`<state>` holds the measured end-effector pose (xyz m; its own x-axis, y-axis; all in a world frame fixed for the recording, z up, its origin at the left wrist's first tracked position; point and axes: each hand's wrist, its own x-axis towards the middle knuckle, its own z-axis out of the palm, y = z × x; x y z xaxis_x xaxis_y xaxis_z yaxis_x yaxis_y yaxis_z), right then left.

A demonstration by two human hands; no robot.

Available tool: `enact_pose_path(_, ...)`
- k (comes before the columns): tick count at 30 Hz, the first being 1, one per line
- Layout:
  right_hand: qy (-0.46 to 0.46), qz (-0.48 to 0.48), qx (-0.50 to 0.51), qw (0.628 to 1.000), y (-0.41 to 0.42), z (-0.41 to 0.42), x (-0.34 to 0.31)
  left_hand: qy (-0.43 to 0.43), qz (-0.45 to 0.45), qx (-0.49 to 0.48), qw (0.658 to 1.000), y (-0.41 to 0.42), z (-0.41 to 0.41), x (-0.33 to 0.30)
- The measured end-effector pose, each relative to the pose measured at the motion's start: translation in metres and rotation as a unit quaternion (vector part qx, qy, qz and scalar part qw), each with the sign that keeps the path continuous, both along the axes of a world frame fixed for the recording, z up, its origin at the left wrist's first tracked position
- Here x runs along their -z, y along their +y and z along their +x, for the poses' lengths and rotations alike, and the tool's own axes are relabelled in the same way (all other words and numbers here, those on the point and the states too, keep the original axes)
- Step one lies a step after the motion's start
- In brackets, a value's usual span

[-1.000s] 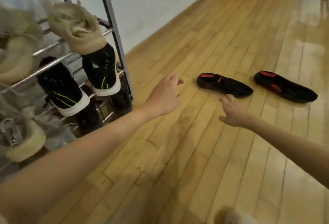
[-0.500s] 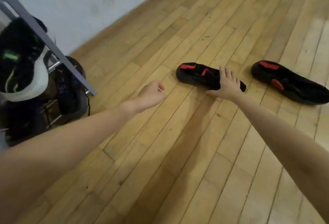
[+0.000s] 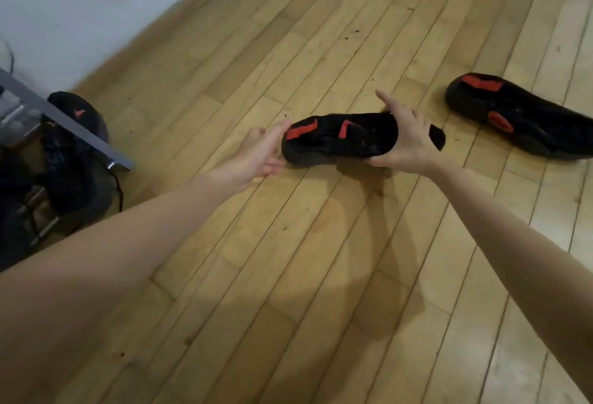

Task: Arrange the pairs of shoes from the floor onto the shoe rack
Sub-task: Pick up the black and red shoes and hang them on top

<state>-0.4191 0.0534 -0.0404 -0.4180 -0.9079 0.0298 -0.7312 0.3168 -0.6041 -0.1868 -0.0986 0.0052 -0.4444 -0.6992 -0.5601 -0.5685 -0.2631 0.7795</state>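
Two hands at black-red shoe (image 3: 340, 139): right hand (image 3: 406, 142) grip clasps it, left hand (image 3: 261, 155) grip spread; no legible writing.

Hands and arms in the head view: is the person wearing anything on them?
Nothing shows. The left hand and right hand are bare, without gloves, rings, watch or bands, and both forearms are uncovered up to the frame edge, no sleeves in sight.

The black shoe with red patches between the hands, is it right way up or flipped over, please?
Flipped over: the black shoe with red patches shows its red-marked sole, gripped by the right hand.
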Motion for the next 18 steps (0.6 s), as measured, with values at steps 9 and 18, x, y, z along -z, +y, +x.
enact_pose_path(9, 0.065, 0.046, -0.066, 0.995, 0.041, -0.022, -0.016, 0.028, 0.154, 0.119, 0.980, 0.021, -0.024, 0.008)
enact_pose_path(18, 0.140, 0.057, 0.082, 0.985, 0.033, -0.090, -0.015, 0.093, 0.127, 0.057, 0.986, 0.030, -0.055, -0.002)
